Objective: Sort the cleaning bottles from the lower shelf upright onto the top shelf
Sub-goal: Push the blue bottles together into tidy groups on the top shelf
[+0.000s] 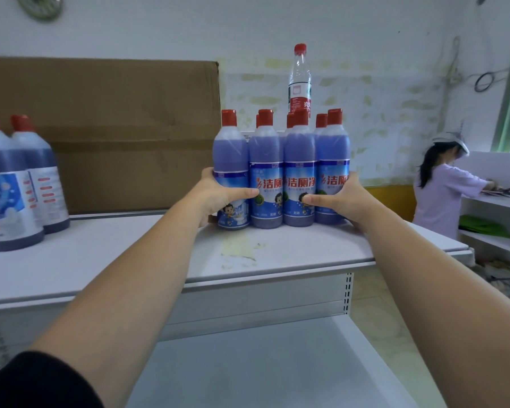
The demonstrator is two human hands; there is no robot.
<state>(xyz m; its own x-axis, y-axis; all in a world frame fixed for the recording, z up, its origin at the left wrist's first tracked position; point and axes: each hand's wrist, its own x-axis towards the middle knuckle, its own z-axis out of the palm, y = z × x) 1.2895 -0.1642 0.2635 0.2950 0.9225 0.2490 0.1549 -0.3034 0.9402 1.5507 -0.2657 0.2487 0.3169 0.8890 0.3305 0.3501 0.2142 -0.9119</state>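
Blue-filled, red-capped cleaning bottles point(299, 160) stand upright in a tight cluster at 12 o'clock on the white top shelf point(130, 260), perhaps two rows deep. The left hand point(218, 192), at the cluster's 9 o'clock side, curls round the end bottle, thumb across its label; the right hand point(339, 198) clasps the 3 o'clock side likewise. A clear water bottle point(299, 81) rises behind. Darker bottles point(21, 184) stand at 9 o'clock before a cardboard box point(115, 128); the lower shelf point(262, 363) lies at 6 o'clock.
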